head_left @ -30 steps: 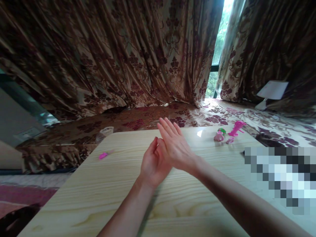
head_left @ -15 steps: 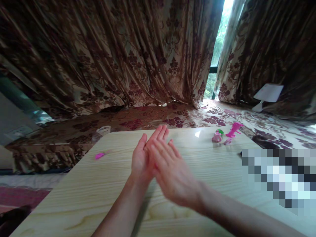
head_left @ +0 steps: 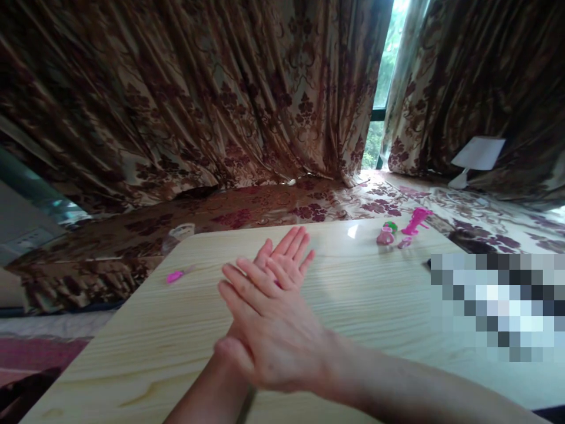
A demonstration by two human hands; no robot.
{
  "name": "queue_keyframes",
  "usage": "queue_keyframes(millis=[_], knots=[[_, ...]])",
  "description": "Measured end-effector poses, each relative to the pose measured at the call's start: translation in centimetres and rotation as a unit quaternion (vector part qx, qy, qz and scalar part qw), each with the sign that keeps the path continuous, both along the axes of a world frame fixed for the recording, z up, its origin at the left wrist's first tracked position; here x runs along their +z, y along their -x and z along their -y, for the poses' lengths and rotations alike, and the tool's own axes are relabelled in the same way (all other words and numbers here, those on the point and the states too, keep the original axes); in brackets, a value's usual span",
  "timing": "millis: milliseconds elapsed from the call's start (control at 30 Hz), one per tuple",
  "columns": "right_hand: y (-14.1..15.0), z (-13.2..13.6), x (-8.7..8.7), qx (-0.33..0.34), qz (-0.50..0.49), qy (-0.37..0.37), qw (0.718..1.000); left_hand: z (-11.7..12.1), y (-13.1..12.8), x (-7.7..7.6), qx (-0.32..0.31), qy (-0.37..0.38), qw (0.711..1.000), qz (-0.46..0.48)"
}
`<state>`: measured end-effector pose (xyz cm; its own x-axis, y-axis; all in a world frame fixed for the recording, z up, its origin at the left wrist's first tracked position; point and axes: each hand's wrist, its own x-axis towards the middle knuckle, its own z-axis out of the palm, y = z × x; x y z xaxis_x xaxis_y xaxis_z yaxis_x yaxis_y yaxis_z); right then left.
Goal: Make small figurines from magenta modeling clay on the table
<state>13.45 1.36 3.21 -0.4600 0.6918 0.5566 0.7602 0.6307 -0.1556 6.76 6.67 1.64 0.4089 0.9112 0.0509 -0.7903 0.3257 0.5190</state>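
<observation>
My left hand (head_left: pixel 291 252) lies palm up above the table, its fingers stretched out away from me. Across its palm and wrist lies my right hand (head_left: pixel 273 324), palm down with the fingers pointing to the left. Between the two palms a small bit of pink dough (head_left: pixel 277 283) peeks out; most of it is hidden under the right hand. Both hands press on it with flat fingers.
On the wood-grain table (head_left: pixel 353 353) a pink-handled tool (head_left: pixel 175 276) lies at left. A pink toy press (head_left: pixel 417 220), a pink tub (head_left: pixel 385 236) and a green piece (head_left: pixel 391 226) stand at the far right. A clear container (head_left: pixel 179 235) is by the far left corner.
My right hand has slid back toward me and left, over the left palm and wrist, and now points left. The left hand's fingers show more. The view has shifted slightly.
</observation>
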Motion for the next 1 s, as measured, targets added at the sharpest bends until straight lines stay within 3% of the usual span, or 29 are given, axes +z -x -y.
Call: queue_keyframes(millis=[100, 200, 367, 400, 500, 533, 633, 733, 767, 933, 1000], knots=[[0.0, -2.0, 1.4, -0.051, -0.038, 0.007, 0.998, 0.7, -0.6, -0.2, -0.004, 0.001, 1.000, 0.012], [-1.8, -2.0, 1.3, -0.084, -0.047, 0.026, 0.995, 0.9, 0.2, 0.4, -0.005, -0.018, 0.999, 0.029], [-0.9, 0.9, -0.4, 0.069, 0.007, 0.012, 0.998, 0.4, -0.3, -0.2, -0.007, -0.014, 1.000, -0.017], [-0.5, 0.4, -0.4, 0.055, -0.017, 0.004, 0.998, 0.6, -0.7, -0.5, -0.015, -0.003, 1.000, -0.025], [-0.5, -2.6, 0.0, -0.097, -0.118, 0.005, 0.988, 1.3, -1.2, -0.7, -0.022, -0.007, 1.000, -0.014], [-0.9, -3.1, 0.0, -0.112, -0.118, 0.018, 0.987, 1.4, -0.9, -0.6, -0.024, -0.012, 1.000, -0.006], [-2.0, -1.5, -0.7, -0.055, -0.065, 0.044, 0.995, 1.1, 0.1, -0.1, -0.016, -0.024, 1.000, 0.011], [-1.3, 1.3, -1.2, 0.041, -0.018, 0.044, 0.998, 0.7, 0.0, -0.6, -0.007, -0.022, 1.000, 0.014], [-0.8, 1.4, -1.1, 0.046, -0.024, 0.042, 0.998, 0.7, -0.3, -0.9, -0.012, -0.013, 1.000, 0.012], [-1.8, -3.5, -0.3, -0.114, -0.099, 0.046, 0.987, 1.7, -1.3, -1.1, -0.044, 0.009, 0.999, 0.015], [-3.0, -3.1, -0.5, -0.102, -0.079, 0.043, 0.991, 1.5, -1.0, -0.8, -0.046, 0.011, 0.999, 0.018]])
